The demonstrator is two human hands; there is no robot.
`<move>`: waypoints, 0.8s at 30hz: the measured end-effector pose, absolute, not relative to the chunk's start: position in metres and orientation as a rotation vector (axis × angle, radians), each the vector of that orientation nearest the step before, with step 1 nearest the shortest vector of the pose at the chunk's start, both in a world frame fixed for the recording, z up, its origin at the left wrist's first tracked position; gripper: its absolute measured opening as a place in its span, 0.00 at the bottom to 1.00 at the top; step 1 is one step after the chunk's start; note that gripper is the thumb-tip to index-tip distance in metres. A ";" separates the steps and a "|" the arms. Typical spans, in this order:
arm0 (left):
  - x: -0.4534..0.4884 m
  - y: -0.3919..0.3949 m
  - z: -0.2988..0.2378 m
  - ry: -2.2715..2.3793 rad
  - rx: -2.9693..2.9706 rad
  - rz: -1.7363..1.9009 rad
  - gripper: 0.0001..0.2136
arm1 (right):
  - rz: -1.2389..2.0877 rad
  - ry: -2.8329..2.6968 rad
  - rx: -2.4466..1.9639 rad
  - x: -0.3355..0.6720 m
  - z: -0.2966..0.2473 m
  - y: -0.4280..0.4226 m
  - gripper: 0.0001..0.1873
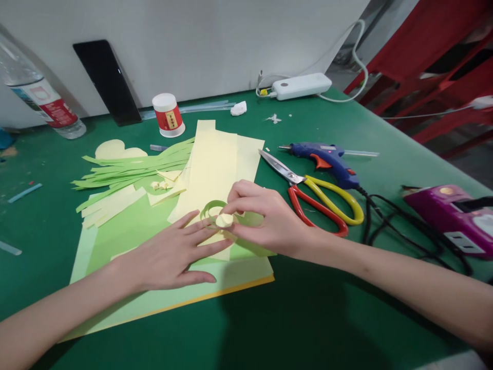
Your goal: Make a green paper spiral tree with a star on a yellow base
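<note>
My left hand (164, 257) lies palm down over the stacked paper sheets (246, 272), its fingers spread. At its fingertips is a loop of green paper strip (208, 208); whether a finger passes through it I cannot tell. My right hand (269, 218) pinches a small pale yellow paper round (224, 221) between thumb and fingers, right beside the loop. Whether the round and the loop are joined is hidden. Pale yellow paper strips (210, 164) lie beyond the hands. A bundle of cut green paper strips (142, 167) and small yellow scraps (164, 184) lie behind my left hand.
Scissors (295, 177) with red and yellow handles and a blue glue gun (327, 156) lie at right, near a purple power block (450, 216) and black cable. Along the back stand a bottle (48, 97), a phone (110, 82), a paper cup (168, 115) and a white power strip (302, 86).
</note>
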State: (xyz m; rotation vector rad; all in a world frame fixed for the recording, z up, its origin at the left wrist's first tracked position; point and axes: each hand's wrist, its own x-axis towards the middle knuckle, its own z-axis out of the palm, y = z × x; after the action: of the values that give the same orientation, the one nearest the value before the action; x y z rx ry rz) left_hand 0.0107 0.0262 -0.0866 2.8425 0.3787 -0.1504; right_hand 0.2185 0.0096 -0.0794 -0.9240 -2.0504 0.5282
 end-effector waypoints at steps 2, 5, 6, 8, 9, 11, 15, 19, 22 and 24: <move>0.011 0.026 -0.086 0.385 2.841 -0.174 0.28 | 0.520 -2.045 -0.917 0.219 -0.080 0.010 0.04; 0.011 0.026 -0.087 0.381 2.841 -0.171 0.28 | 0.510 -2.056 -0.895 0.221 -0.081 0.010 0.04; 0.011 0.026 -0.088 0.380 2.842 -0.165 0.28 | 0.505 -2.065 -0.885 0.221 -0.081 0.011 0.04; 0.012 0.026 -0.089 0.376 2.851 -0.145 0.28 | 0.499 -2.088 -0.871 0.222 -0.081 0.011 0.04; 0.011 0.026 -0.089 0.369 2.862 -0.127 0.28 | 0.502 -2.095 -0.867 0.222 -0.080 0.011 0.04; 0.010 0.026 -0.087 0.338 2.897 -0.062 0.27 | 0.514 -2.093 -0.869 0.222 -0.079 0.011 0.04; -0.005 0.020 -0.077 0.260 2.992 0.099 0.23 | 0.526 -2.062 -0.905 0.223 -0.074 0.010 0.02; -0.038 0.008 -0.070 0.384 3.099 0.411 0.14 | 0.489 -2.034 -0.924 0.219 -0.070 0.009 0.03; -0.066 0.002 -0.072 0.499 3.129 0.647 0.12 | 0.483 -2.009 -0.887 0.204 -0.066 0.012 0.03; -0.082 0.002 -0.074 0.564 3.087 0.719 0.12 | 0.480 -1.994 -0.827 0.188 -0.064 0.018 0.04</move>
State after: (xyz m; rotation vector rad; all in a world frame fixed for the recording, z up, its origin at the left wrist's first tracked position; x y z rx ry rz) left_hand -0.0818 0.0024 -0.0740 3.0868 0.5642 0.7189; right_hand 0.1876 0.0177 -0.0642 -0.8266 -1.9938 0.4800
